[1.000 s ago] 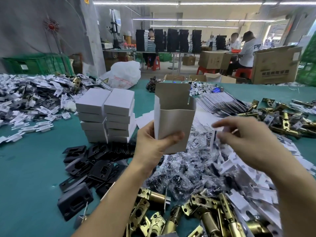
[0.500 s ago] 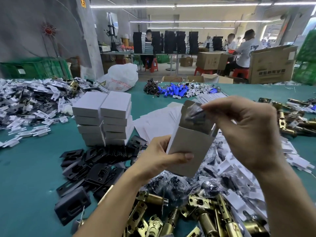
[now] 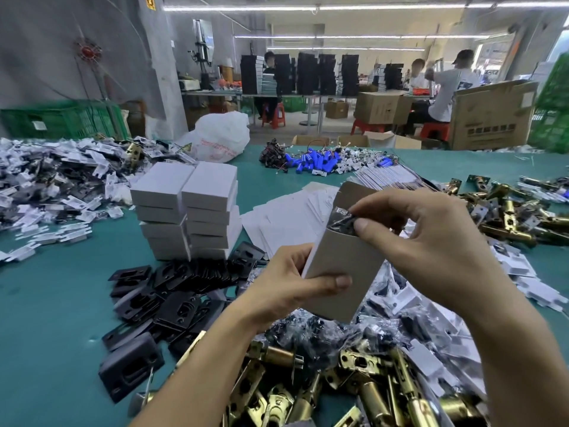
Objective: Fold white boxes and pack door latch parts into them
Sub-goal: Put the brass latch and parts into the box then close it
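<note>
Open white box [image 3: 341, 269] tilted, black bagged part [image 3: 342, 221] in mouth.

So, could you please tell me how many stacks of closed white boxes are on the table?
2: the left stack and the right stack, side by side behind the black plates. Others may be hidden.

A teal desk [image 3: 55, 303] runs to the far edge, where a bulging white plastic bag [image 3: 220, 138] sits beside a heap of blue cylinders [image 3: 317, 161] tangled with thin wires. Behind the desk on the left stands a green crate [image 3: 61, 118], and above it a wall fan [image 3: 87, 50] with a red hub. On the right is a large cardboard carton [image 3: 492, 115]. Further back, a far table [image 3: 215, 93] carries tall black stacks [image 3: 308, 75], with red stools [image 3: 274, 118] under it and a seated person in a white shirt [image 3: 449, 87] nearby. Light strips [image 3: 338, 7] cross the ceiling
</note>
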Demonstrator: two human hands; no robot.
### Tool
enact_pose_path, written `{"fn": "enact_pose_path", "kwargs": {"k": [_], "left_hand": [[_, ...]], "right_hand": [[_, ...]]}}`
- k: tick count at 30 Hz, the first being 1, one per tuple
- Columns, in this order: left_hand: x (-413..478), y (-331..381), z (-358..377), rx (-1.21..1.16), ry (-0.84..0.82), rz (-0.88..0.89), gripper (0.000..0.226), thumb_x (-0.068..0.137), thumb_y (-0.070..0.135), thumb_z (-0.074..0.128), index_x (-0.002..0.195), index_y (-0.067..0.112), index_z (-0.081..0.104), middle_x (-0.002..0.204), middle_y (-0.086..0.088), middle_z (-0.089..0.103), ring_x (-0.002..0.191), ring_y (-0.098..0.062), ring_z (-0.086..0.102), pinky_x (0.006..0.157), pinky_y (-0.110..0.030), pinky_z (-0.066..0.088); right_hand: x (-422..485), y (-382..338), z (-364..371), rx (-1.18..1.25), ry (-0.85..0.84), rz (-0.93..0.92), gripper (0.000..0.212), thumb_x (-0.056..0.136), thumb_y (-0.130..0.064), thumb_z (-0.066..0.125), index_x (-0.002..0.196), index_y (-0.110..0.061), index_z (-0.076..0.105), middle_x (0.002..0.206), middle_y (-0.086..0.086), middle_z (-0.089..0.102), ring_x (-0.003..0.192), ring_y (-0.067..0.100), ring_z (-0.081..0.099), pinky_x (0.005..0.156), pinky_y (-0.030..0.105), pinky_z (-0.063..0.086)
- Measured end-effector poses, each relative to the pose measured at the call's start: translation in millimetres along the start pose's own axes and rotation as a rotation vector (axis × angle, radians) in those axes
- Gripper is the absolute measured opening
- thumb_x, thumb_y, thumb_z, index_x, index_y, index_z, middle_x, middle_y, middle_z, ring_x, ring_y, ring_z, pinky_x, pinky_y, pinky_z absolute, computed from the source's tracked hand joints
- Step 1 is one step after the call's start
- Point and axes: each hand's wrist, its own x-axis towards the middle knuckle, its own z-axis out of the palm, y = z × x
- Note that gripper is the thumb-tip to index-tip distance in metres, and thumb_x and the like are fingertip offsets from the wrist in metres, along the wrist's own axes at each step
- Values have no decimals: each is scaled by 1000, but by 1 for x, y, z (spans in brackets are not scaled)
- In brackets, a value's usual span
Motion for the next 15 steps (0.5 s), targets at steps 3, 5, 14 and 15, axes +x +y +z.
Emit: {"fn": "enact_pose_path", "kwargs": {"k": [3,5,14,15], "left_hand": [[0,0,0,8,10,8,28,69,28,82,97,25,79,96,-2,77,91,-16,72,78,-28,57],[0,0,0,9,20,10,30,68,28,82,98,25,79,97,-3,77,92,-17,72,80,-31,58],[1,-2,-1,52,45,42,24,73,22,83,95,29,79,93,2,76,89,-13,71,77,-25,56],[0,-2,-2,63,45,43,23,75,19,83,95,28,78,93,1,76,89,-13,71,77,-25,56]], "right_hand": [[-1,-4,0,-64,-20,23,19,77,-46,65,74,-27,65,69,-11,64,74,11,58,65,32,47],[-1,-6,0,-89,-8,27,21,79,-44,66,70,-26,63,66,-10,62,72,12,56,64,36,46],[-3,-19,-9,-232,-178,64,32,74,-59,50,85,-39,74,71,-24,55,89,9,47,83,38,39],[-3,-19,-9,-244,-203,72,31,75,-60,49,84,-41,72,73,-24,55,90,9,47,86,40,39]]}}
